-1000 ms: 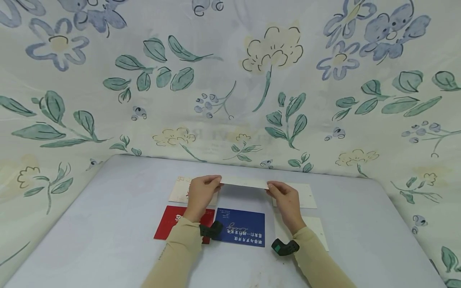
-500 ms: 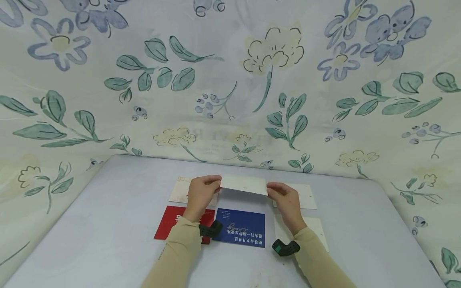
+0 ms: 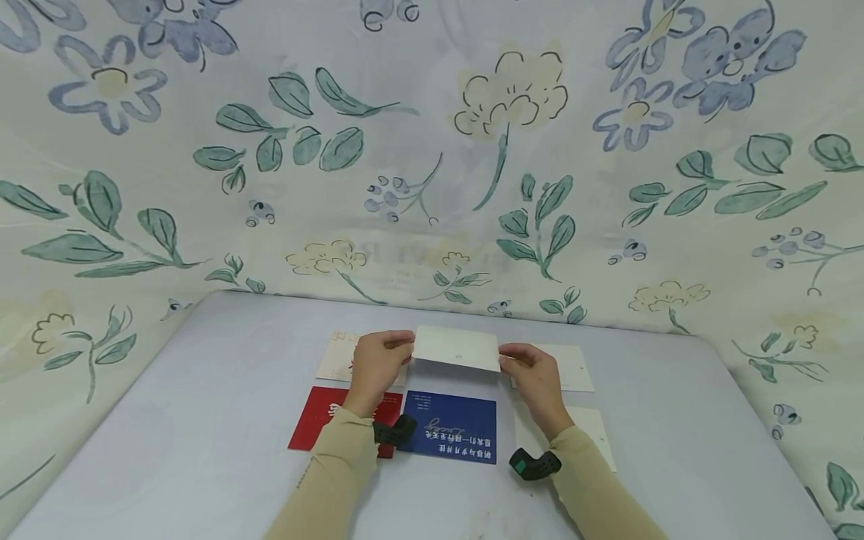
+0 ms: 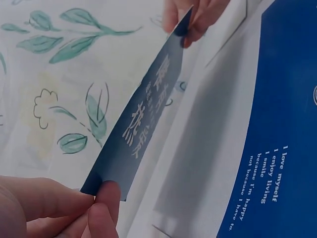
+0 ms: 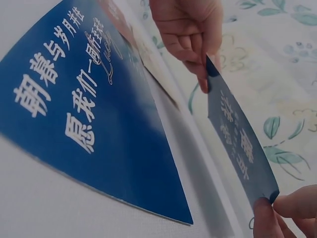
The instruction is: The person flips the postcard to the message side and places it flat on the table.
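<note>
Centrally, the left hand (image 3: 378,367) and right hand (image 3: 540,379) pinch opposite ends of a tilted card (image 3: 455,347) between thumb and fingers, above the table (image 3: 202,397), beyond a blue card (image 3: 452,427).

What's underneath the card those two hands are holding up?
Shaded tabletop shows beneath the raised card, whose underside is blue with pale lettering in both wrist views. In the head view, the card covers whatever lies directly behind it.
</note>
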Action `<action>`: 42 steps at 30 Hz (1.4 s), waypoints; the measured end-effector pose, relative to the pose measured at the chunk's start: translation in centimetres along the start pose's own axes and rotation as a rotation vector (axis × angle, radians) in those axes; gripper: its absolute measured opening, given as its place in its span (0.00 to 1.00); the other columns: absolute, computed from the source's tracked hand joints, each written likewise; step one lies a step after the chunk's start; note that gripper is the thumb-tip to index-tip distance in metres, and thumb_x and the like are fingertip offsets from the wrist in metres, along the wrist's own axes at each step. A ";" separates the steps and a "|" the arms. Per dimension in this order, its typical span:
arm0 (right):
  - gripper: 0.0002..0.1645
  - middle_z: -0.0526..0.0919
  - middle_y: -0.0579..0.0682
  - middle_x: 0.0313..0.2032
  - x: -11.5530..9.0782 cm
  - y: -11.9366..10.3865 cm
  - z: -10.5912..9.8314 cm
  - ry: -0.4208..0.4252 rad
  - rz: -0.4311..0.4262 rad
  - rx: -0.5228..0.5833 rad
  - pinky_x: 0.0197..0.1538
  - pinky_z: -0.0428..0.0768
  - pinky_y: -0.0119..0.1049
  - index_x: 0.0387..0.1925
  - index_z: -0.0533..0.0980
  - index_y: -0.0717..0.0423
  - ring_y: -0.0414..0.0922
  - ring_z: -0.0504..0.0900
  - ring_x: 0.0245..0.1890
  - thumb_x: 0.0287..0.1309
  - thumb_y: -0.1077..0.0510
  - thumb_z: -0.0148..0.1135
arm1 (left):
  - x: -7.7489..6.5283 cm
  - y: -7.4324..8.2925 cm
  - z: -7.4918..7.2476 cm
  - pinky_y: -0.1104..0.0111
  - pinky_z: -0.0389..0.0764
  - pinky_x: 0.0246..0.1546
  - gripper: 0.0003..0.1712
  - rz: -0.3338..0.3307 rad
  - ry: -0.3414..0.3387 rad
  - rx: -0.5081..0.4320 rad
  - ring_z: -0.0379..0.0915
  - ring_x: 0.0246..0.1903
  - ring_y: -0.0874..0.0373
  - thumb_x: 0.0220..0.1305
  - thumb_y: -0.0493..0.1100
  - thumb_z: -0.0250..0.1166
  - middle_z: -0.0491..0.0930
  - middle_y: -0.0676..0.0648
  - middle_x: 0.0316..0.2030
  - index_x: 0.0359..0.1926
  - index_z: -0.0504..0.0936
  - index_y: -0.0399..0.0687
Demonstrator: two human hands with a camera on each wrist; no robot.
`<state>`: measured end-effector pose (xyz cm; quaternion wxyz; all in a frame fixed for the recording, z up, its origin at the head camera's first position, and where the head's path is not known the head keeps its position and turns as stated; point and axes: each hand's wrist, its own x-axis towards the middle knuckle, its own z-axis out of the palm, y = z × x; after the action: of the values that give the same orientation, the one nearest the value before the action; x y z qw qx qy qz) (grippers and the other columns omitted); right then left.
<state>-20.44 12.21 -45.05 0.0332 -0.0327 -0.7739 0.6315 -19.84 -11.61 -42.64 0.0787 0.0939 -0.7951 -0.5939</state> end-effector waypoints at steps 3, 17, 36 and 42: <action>0.12 0.81 0.54 0.42 0.0 0.1 0.0 0.008 -0.017 -0.021 0.40 0.80 0.30 0.41 0.80 0.60 0.44 0.81 0.39 0.52 0.65 0.62 | 0.0 -0.1 0.0 0.66 0.82 0.35 0.12 0.008 0.005 0.058 0.81 0.32 0.56 0.57 0.38 0.64 0.83 0.42 0.38 0.43 0.84 0.40; 0.12 0.81 0.51 0.44 0.0 0.4 0.2 0.026 -0.027 -0.178 0.42 0.80 0.35 0.41 0.80 0.56 0.44 0.81 0.40 0.51 0.64 0.63 | -0.2 -0.2 0.7 0.69 0.77 0.25 0.14 0.034 0.002 0.281 0.77 0.31 0.55 0.56 0.37 0.62 0.83 0.44 0.39 0.44 0.84 0.43; 0.11 0.84 0.50 0.34 -0.4 0.6 0.3 0.066 -0.184 -0.426 0.35 0.81 0.36 0.36 0.81 0.57 0.43 0.82 0.33 0.47 0.65 0.62 | -0.5 -0.4 1.3 0.61 0.80 0.39 0.15 0.067 -0.011 0.413 0.78 0.44 0.51 0.52 0.36 0.65 0.83 0.45 0.39 0.44 0.84 0.41; 0.10 0.84 0.49 0.33 -0.4 0.6 0.3 0.057 -0.191 -0.457 0.35 0.80 0.36 0.36 0.81 0.56 0.42 0.81 0.32 0.47 0.65 0.63 | -0.8 -0.3 1.4 0.60 0.80 0.39 0.15 0.094 -0.004 0.443 0.79 0.42 0.50 0.51 0.35 0.66 0.84 0.44 0.37 0.42 0.84 0.39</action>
<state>-20.03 12.00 -45.68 0.1062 0.0162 -0.8949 0.4331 -19.39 -10.23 -43.30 0.0821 0.0708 -0.9098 -0.4005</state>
